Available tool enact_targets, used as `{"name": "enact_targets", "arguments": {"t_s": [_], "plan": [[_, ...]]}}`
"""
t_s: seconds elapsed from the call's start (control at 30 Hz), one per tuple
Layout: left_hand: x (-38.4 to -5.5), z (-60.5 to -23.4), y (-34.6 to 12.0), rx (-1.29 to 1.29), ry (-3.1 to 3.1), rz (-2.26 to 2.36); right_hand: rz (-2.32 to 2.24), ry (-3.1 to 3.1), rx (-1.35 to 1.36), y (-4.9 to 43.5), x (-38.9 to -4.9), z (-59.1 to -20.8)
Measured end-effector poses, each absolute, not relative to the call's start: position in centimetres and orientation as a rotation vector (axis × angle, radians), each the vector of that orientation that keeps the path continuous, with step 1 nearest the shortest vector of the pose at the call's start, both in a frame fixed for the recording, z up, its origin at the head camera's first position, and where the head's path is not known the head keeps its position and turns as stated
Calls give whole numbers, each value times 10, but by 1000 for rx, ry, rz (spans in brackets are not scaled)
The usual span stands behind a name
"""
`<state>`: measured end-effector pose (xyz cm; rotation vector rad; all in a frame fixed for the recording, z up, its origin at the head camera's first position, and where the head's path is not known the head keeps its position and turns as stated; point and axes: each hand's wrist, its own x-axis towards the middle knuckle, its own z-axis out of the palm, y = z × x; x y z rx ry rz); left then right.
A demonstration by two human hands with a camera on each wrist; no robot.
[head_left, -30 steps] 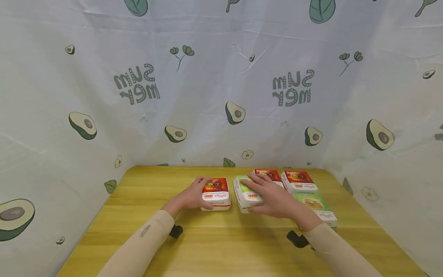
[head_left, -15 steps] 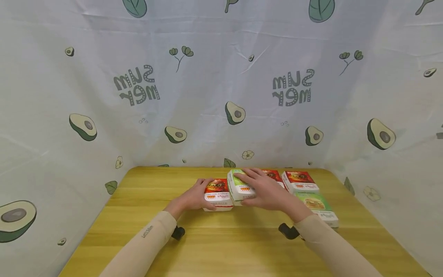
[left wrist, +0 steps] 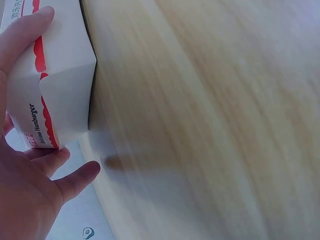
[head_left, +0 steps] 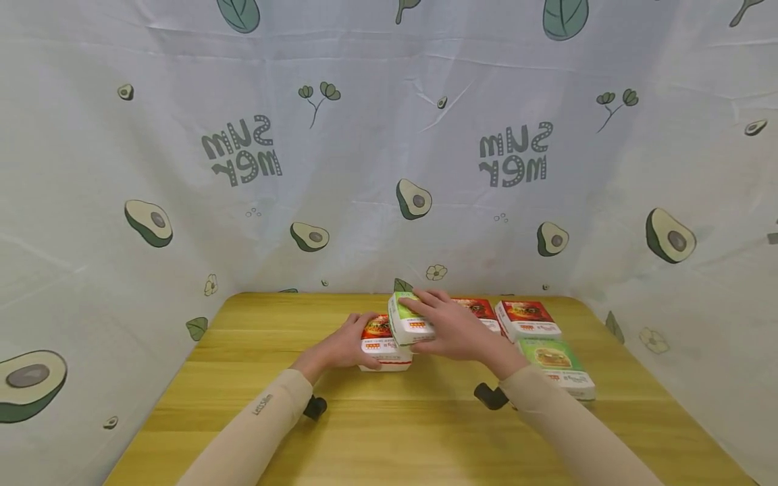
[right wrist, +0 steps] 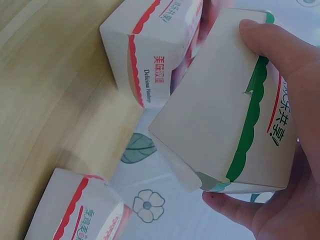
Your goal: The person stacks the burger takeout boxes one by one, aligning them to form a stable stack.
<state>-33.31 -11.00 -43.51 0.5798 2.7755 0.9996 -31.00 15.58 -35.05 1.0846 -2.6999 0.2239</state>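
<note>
Two sleeves (head_left: pixel 252 432): pale, on my forearms.
Left hand (head_left: pixel 340 343): my thumb and fingers grip a red-topped burger box (head_left: pixel 385 349) on the wooden table (head_left: pixel 389 432), at twelve o'clock.
Right hand (head_left: pixel 452 329): my thumb and fingers hold a green-topped box (head_left: pixel 412 327), tilted and raised, near twelve; contact with the red one unclear.
Flat green box (head_left: pixel 556 364): two o'clock.
Two red boxes (head_left: pixel 527 312): one o'clock, farther.
Curtain (head_left: pixel 365 148): avocado-printed, behind everything.

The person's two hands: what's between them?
In the head view, a red-topped hamburger box, gripped by the left hand, and a green-topped hamburger box, held by the right hand.
</note>
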Motion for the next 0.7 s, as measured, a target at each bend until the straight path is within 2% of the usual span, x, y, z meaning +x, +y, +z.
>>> {"name": "enact_targets", "arguments": {"t_s": [0.7], "plan": [[-334, -436, -110, 587, 2747, 1053, 212, -2743, 1075, 127, -328, -358]]}}
